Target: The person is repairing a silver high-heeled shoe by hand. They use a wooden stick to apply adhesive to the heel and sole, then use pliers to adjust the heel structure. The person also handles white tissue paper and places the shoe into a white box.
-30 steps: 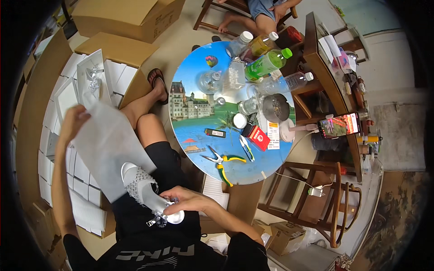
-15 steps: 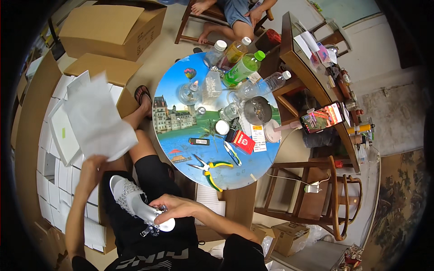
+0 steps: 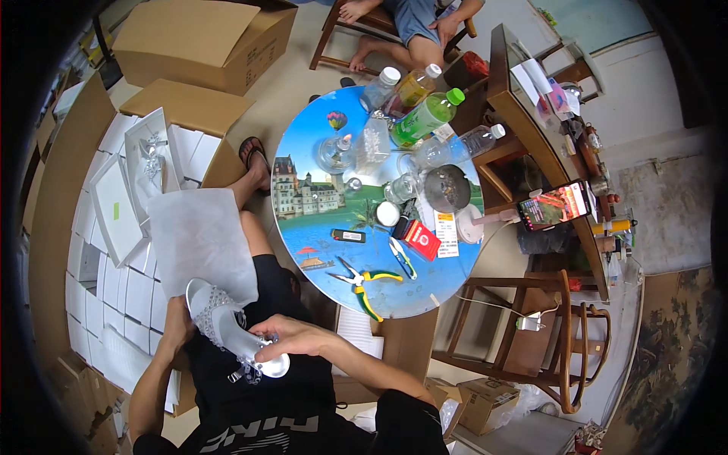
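Note:
A white sandal (image 3: 227,330) with a sparkly strap lies across my lap. My right hand (image 3: 284,339) grips it near the heel end. My left hand (image 3: 180,324) is at the sandal's toe end, under a sheet of white foam wrap (image 3: 201,243). That hand holds the sheet's lower edge, and the sheet stands up over my left thigh. I sit beside a round table (image 3: 318,220) with a printed castle scene.
On the round table lie pliers (image 3: 362,280), a lighter (image 3: 348,236), a red pack (image 3: 419,237), several bottles (image 3: 425,117) and glass items. White shoe boxes (image 3: 114,205) fill a carton at my left. Cardboard boxes (image 3: 205,42) stand beyond. Another person sits on a chair (image 3: 409,19) at the far side.
My left hand has come down with the foam sheet from out at the left to the sandal's toe. My right hand stays on the sandal. My view has shifted.

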{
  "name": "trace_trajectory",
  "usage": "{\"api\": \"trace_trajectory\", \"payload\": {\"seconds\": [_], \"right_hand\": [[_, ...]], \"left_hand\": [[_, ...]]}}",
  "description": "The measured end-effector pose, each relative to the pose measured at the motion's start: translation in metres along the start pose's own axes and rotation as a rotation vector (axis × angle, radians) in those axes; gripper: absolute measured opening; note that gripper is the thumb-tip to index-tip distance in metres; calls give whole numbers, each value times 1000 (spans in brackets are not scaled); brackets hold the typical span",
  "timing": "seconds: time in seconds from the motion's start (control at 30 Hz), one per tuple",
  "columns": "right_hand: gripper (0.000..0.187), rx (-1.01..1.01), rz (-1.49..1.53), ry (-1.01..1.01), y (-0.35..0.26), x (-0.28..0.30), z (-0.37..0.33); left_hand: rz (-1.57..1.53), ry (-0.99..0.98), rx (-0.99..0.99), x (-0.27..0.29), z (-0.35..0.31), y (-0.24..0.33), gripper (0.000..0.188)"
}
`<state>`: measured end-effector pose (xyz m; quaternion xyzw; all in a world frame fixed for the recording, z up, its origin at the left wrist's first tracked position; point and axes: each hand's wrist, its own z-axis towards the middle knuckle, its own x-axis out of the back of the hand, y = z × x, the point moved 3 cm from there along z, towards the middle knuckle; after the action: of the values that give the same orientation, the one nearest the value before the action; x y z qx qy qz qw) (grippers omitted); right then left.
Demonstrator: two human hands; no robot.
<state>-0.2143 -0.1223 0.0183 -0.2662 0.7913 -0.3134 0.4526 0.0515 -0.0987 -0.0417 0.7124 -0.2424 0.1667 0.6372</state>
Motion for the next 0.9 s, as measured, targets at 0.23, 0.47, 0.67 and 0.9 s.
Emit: {"api": "trace_trajectory", "payload": {"seconds": [0.23,0.47,0.67,0.9], "right_hand": [[38,-185,402,99,28,1,0],[32,-197,470,271,55,8,-1],[42,-94,-15,305,37,3,0],[43,6,-539,96,-20,-16,0]], "left_hand": [[-359,89,388,15,-3,-19,20],[244,177,1,17,-18,18,19],[493,301,-66,4,-39,13,22],[691,275,-323,29,-23,40,27]]}}
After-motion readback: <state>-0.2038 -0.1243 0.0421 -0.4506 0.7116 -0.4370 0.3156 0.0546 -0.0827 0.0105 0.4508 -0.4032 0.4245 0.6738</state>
